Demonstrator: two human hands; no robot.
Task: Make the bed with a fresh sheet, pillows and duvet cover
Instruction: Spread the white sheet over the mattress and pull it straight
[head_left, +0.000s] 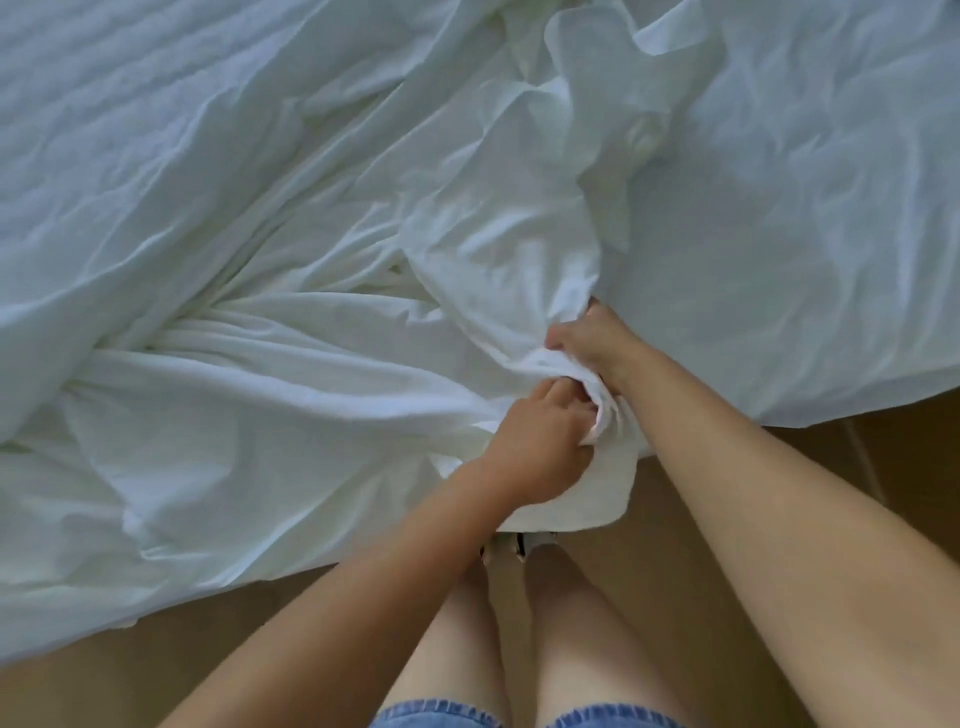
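**Finding 1, hands.** Both hands are closed on cloth. The left hand (540, 436), just to 5 o'clock of the frame's centre, has its fingers curled into a gathered bunch of white bed linen (311, 364). The right hand (589, 340), touching that bunch from the 1 o'clock side, grips the same gather, with its fingertips buried in the folds.

**Finding 2, location of the task item.** The linen covers the bed across the whole upper part of the view, from 9 o'clock round to 3 o'clock. It is heavily creased, and its near edge overhangs the floor (717, 519). A loose flap hangs below the left hand. Deep pleats run from 9 o'clock towards the hands.

**Finding 3, reason for the hold.** In my judgement the two close grips on one bunch serve to find or gather an edge or corner, so the cloth can be pulled square over the bed. The converging pleats suggest tension directed towards the person, who stands at 6 o'clock in denim shorts (436, 717).

**Finding 4, containers.** No basket or bin is visible. It cannot be determined whether the gripped cloth is a flat sheet or a duvet cover, nor whether anything is inside it. No pillows are visible.

**Status.** The linen is on the bed but not yet smoothed.
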